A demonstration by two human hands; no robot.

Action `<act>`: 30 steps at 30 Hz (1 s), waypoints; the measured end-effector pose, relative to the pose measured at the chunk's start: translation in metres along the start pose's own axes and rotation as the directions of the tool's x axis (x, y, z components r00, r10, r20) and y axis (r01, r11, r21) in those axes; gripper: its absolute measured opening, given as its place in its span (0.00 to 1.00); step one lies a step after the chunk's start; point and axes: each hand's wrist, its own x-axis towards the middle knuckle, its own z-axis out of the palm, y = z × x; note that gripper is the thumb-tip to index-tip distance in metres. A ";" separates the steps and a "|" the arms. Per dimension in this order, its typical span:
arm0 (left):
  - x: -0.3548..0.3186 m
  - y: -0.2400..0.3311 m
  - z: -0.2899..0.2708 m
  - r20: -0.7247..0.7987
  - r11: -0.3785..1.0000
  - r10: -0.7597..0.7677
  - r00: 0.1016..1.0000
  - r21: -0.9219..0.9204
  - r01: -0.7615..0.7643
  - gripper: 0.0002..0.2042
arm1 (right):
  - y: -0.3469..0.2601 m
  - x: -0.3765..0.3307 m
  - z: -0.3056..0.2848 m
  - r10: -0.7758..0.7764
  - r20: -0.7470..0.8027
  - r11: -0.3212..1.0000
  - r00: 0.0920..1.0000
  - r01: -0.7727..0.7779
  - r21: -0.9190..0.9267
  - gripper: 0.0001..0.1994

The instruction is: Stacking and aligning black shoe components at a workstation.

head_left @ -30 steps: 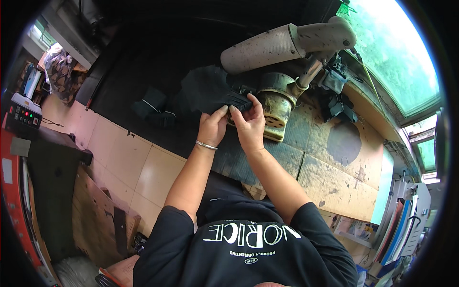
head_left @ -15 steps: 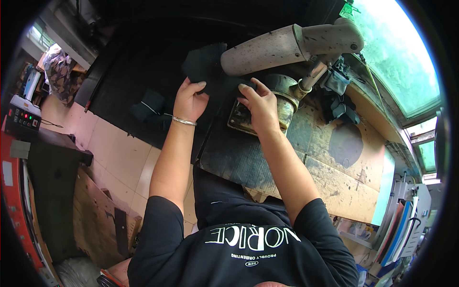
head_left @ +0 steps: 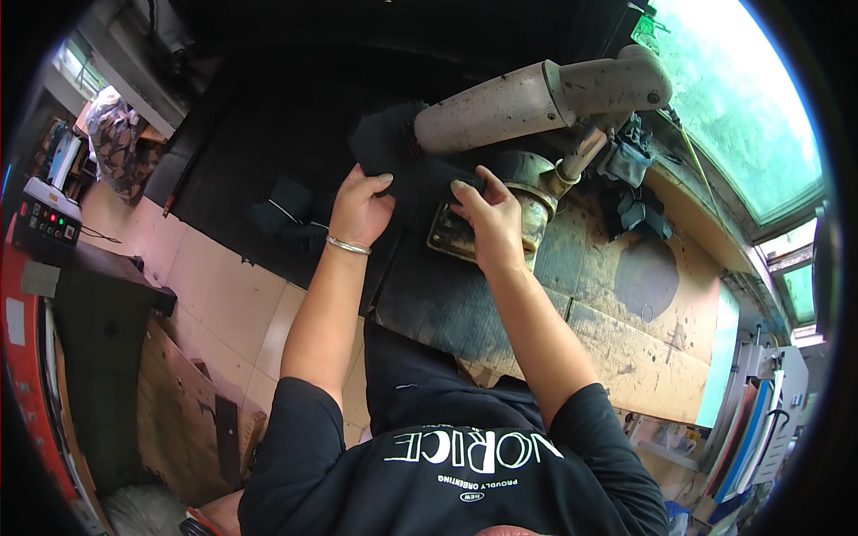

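Note:
A dark piece of cloth (head_left: pixel 384 141) stretches across in front of me, its far edge at the left end of a pale, stained, ribbed machine arm (head_left: pixel 487 109). My left hand (head_left: pixel 362 210) pinches the near left part between thumb and fingers; a silver bangle sits on that wrist. At the right, my right hand (head_left: pixel 493 217) grips the cloth's other end, thumb on top, close beside the worn round machine base (head_left: pixel 523 170). The cloth blends into the black surface, so its outline between the hands is hard to make out.
Dark cloth pieces (head_left: pixel 284 207) with a pale strip lie on the black tabletop (head_left: pixel 223 161) to the left. Stained cardboard (head_left: pixel 617 335) covers the table at the right. More dark cloths (head_left: pixel 639 214) rest by the window ledge. A control box (head_left: pixel 49 219) with lit lamps stands far left.
The whole scene has shifted slightly downward in the view. Both hands keep their hold on the cloth, with little change relative to the machine.

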 end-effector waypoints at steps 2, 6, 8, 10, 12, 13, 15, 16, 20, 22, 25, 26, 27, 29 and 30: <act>-0.005 -0.002 0.002 -0.007 1.000 0.002 1.000 0.012 -0.002 0.22 | 0.001 -0.005 -0.001 -0.002 -0.015 1.000 1.000 0.002 -0.024 0.37; -0.015 -0.003 0.007 0.001 1.000 -0.003 1.000 0.011 0.003 0.24 | 0.004 -0.016 -0.002 -0.025 -0.003 0.999 1.000 0.025 -0.031 0.36; -0.019 -0.004 0.005 0.002 1.000 -0.011 1.000 0.005 0.011 0.25 | 0.002 -0.023 0.001 -0.028 -0.028 0.999 0.999 0.029 0.043 0.34; -0.022 -0.005 0.004 0.004 1.000 -0.019 1.000 -0.001 0.019 0.25 | 0.007 -0.026 -0.001 -0.041 -0.036 0.998 0.999 0.042 0.044 0.34; -0.026 -0.007 0.006 -0.002 1.000 -0.025 1.000 0.003 0.025 0.26 | 0.008 -0.031 -0.003 -0.047 -0.044 0.997 0.998 0.050 0.053 0.33; -0.028 -0.008 0.006 0.001 1.000 -0.024 1.000 0.003 0.024 0.26 | 0.009 -0.034 -0.003 -0.050 -0.043 0.997 0.998 0.052 0.053 0.33; -0.030 -0.010 0.005 -0.008 0.999 -0.032 0.999 -0.005 0.032 0.26 | 0.010 -0.038 -0.004 -0.063 -0.053 0.996 0.997 0.066 0.055 0.33; -0.032 -0.011 0.005 -0.006 0.999 -0.032 0.999 -0.005 0.032 0.26 | 0.012 -0.041 -0.004 -0.066 -0.054 0.996 0.996 0.069 0.055 0.33; -0.034 -0.015 -0.006 0.009 0.996 -0.062 0.998 -0.056 0.062 0.23 | 0.017 -0.044 -0.006 -0.083 -0.069 0.995 0.994 0.086 0.041 0.34; -0.033 -0.017 -0.015 0.002 0.994 -0.072 0.997 -0.076 0.072 0.22 | 0.016 -0.044 -0.004 -0.080 -0.071 0.996 0.994 0.083 0.041 0.34; -0.019 -0.013 -0.019 -0.110 0.999 -0.028 0.994 -0.029 0.025 0.21 | 0.008 -0.031 0.004 -0.090 -0.050 0.995 0.995 0.092 0.042 0.34; -0.012 -0.010 -0.021 -0.083 0.960 0.096 0.992 0.271 -0.070 0.21 | 0.009 -0.023 0.005 -0.110 -0.037 0.994 0.993 0.110 0.015 0.35; -0.006 -0.008 -0.023 -0.021 0.824 0.205 0.978 0.543 -0.162 0.20 | 0.009 -0.016 0.008 -0.129 -0.022 0.992 0.991 0.128 -0.011 0.35; 0.004 0.001 -0.017 -0.026 0.894 0.147 0.989 0.431 -0.121 0.20 | 0.007 -0.002 0.010 -0.116 -0.020 0.993 0.993 0.115 -0.039 0.36; 0.008 0.008 -0.010 -0.044 0.972 0.075 0.996 0.226 -0.063 0.20 | 0.005 0.003 0.012 -0.107 -0.014 0.993 0.994 0.106 -0.044 0.36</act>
